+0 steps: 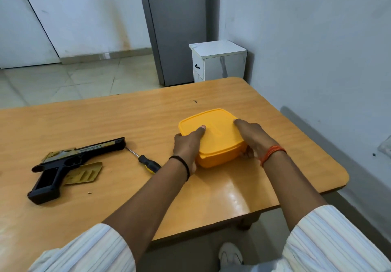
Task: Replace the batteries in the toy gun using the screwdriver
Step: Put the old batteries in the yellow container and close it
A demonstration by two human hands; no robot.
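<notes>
Both hands (220,142) on box (213,136) (lidded)

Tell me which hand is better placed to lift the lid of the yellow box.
Probably the right hand. Its fingers curl round the near right corner of the yellow box at the lid's edge, while the left hand lies along the left side, thumb on the lid, suited to steadying it.

The toy gun (69,161) bears small print on its slide, too blurred to read.
</notes>
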